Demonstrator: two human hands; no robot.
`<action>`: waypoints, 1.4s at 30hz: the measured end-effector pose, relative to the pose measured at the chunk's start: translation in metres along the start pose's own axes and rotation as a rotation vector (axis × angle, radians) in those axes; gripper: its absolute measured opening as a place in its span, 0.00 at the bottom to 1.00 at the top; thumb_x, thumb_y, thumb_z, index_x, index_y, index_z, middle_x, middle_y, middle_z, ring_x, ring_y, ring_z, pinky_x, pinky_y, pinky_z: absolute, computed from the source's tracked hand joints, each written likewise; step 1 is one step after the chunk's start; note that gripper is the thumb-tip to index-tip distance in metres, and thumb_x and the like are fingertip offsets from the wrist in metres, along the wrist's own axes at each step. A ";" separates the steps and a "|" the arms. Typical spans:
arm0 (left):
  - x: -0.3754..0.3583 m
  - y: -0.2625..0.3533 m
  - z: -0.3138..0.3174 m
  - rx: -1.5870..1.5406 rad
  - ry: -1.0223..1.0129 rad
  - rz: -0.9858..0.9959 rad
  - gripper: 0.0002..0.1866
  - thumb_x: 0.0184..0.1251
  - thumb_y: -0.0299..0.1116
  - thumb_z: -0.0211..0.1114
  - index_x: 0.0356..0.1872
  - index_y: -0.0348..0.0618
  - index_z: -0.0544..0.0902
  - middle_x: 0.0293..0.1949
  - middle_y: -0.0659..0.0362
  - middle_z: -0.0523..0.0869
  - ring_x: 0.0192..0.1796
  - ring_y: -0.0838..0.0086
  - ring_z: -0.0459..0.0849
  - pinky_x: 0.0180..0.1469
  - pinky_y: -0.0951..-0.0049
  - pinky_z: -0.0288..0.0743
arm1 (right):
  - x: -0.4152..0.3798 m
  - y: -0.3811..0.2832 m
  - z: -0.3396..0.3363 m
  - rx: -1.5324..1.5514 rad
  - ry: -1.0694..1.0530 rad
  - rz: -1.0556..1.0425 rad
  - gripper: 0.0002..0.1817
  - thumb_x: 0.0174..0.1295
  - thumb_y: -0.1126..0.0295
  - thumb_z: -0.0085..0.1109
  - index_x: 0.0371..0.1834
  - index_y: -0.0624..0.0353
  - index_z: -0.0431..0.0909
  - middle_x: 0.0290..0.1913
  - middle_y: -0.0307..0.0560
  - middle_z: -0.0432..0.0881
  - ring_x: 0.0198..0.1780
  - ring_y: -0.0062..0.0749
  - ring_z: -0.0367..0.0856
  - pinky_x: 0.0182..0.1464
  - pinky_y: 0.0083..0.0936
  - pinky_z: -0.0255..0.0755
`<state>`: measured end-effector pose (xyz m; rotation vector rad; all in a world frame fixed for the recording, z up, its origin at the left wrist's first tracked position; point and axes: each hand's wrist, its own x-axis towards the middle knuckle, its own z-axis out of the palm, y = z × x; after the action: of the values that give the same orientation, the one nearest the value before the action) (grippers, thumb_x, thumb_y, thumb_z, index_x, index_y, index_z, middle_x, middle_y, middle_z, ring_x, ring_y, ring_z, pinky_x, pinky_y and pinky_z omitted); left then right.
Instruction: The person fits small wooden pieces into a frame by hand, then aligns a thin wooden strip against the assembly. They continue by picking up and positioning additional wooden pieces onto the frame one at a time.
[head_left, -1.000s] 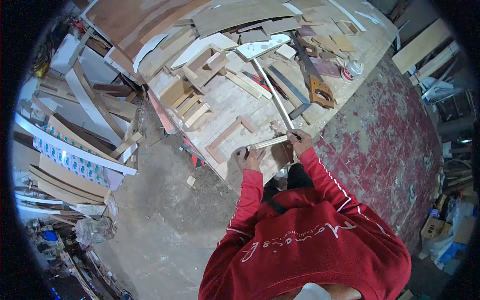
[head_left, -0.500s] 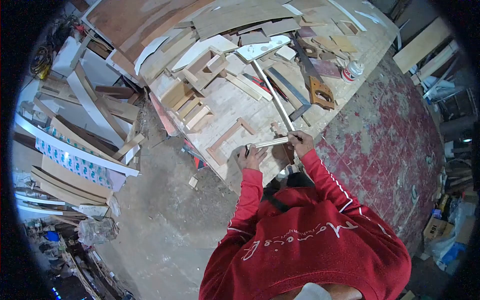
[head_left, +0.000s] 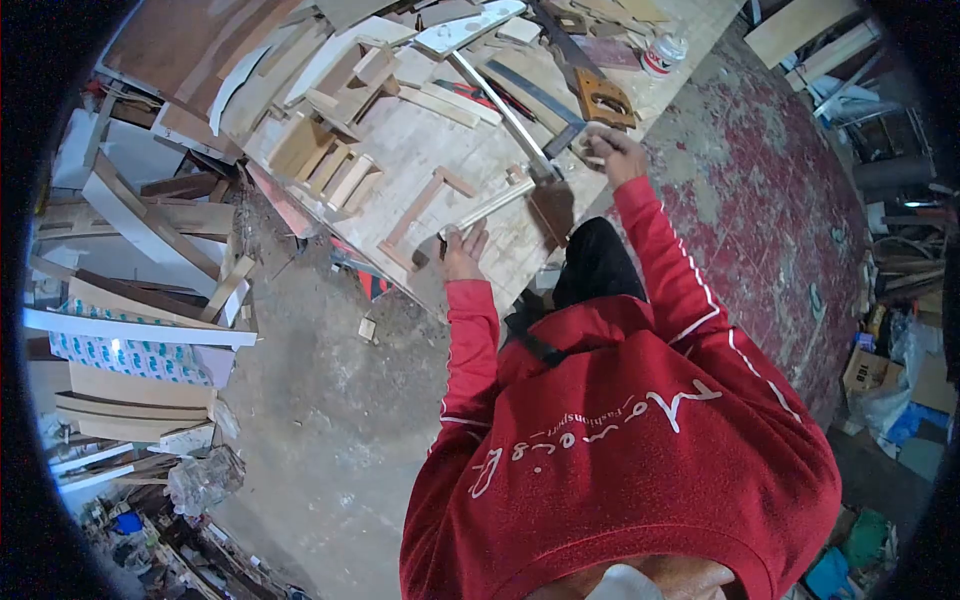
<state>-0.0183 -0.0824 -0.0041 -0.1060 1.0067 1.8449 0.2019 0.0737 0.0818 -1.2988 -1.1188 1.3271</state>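
My left hand (head_left: pixel 463 252) is at the workbench's near edge, holding the near end of a thin pale wooden strip (head_left: pixel 490 208) between thumb and fingers. The strip slants away over the bench, its far end beside the foot of a long, narrow light bar (head_left: pixel 500 103). My right hand (head_left: pixel 613 158) is off the strip, over the right edge of the bench, just below the wooden handle of a handsaw (head_left: pixel 605 100). Its fingers are curled together; what they hold, if anything, cannot be made out. An L-shaped wooden piece (head_left: pixel 412 213) lies left of the strip.
On the workbench (head_left: pixel 400 150) lie a dark-sided bar (head_left: pixel 535 95), small wooden frames (head_left: pixel 325 170) and several offcuts. A white tub (head_left: pixel 663 55) stands at the right edge. Curved boards (head_left: pixel 140 330) are stacked on the left. Dusty concrete floor (head_left: pixel 320 430) lies below.
My right hand has let go of the strip's far end and moved forward toward the saw handle. My left hand keeps the near end. The view has shifted, with the bench higher in frame.
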 end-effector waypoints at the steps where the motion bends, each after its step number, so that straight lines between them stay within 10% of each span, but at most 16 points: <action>1: 0.002 0.002 -0.003 -0.017 -0.009 0.006 0.24 0.63 0.26 0.52 0.54 0.40 0.49 0.49 0.44 0.68 0.44 0.41 0.78 0.44 0.50 0.78 | -0.001 -0.009 -0.001 -0.024 0.004 -0.036 0.10 0.59 0.76 0.53 0.43 0.66 0.76 0.33 0.46 0.82 0.30 0.25 0.80 0.30 0.19 0.75; 3: -0.027 0.020 0.023 0.151 0.078 0.061 0.12 0.68 0.33 0.48 0.42 0.31 0.64 0.43 0.46 0.75 0.49 0.53 0.79 0.51 0.62 0.76 | -0.004 -0.018 0.000 -0.052 0.007 -0.063 0.11 0.57 0.78 0.54 0.44 0.66 0.76 0.33 0.47 0.82 0.29 0.25 0.80 0.29 0.18 0.74; 10: -0.014 0.016 0.004 0.144 0.054 0.005 0.16 0.68 0.35 0.47 0.47 0.29 0.64 0.45 0.45 0.74 0.52 0.55 0.77 0.56 0.62 0.73 | 0.002 -0.025 -0.019 -0.054 -0.021 -0.086 0.12 0.54 0.78 0.58 0.43 0.65 0.76 0.29 0.46 0.83 0.26 0.22 0.78 0.27 0.16 0.73; 13: -0.006 0.009 0.002 -0.033 0.080 0.025 0.22 0.61 0.23 0.53 0.52 0.38 0.53 0.47 0.45 0.70 0.41 0.44 0.81 0.41 0.54 0.81 | 0.003 -0.024 -0.024 -0.189 0.032 -0.068 0.13 0.51 0.76 0.62 0.41 0.63 0.78 0.27 0.45 0.83 0.25 0.21 0.77 0.27 0.16 0.72; 26: 0.030 -0.007 0.040 -0.052 0.063 0.115 0.16 0.67 0.29 0.48 0.50 0.28 0.62 0.50 0.50 0.72 0.49 0.40 0.76 0.50 0.50 0.75 | 0.036 0.027 0.016 -0.316 -0.164 -0.092 0.12 0.47 0.74 0.66 0.37 0.63 0.81 0.26 0.37 0.79 0.28 0.17 0.74 0.34 0.15 0.70; 35: 0.131 -0.026 0.084 -0.348 0.059 -0.096 0.22 0.65 0.45 0.41 0.52 0.39 0.65 0.52 0.48 0.69 0.56 0.36 0.66 0.59 0.39 0.60 | 0.079 0.032 0.025 -0.130 -0.300 -0.038 0.11 0.50 0.78 0.57 0.38 0.65 0.80 0.31 0.43 0.82 0.31 0.19 0.77 0.37 0.15 0.71; 42: 0.196 -0.047 0.123 0.265 0.451 0.291 0.17 0.63 0.37 0.45 0.45 0.33 0.69 0.50 0.40 0.70 0.52 0.47 0.70 0.54 0.47 0.64 | 0.122 0.035 0.009 -0.171 -0.278 0.025 0.10 0.47 0.81 0.53 0.34 0.65 0.80 0.28 0.44 0.82 0.27 0.21 0.77 0.33 0.15 0.71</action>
<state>-0.0379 0.1493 -0.0451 -0.2325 1.6449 1.9713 0.1915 0.1889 0.0294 -1.2793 -1.4384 1.4890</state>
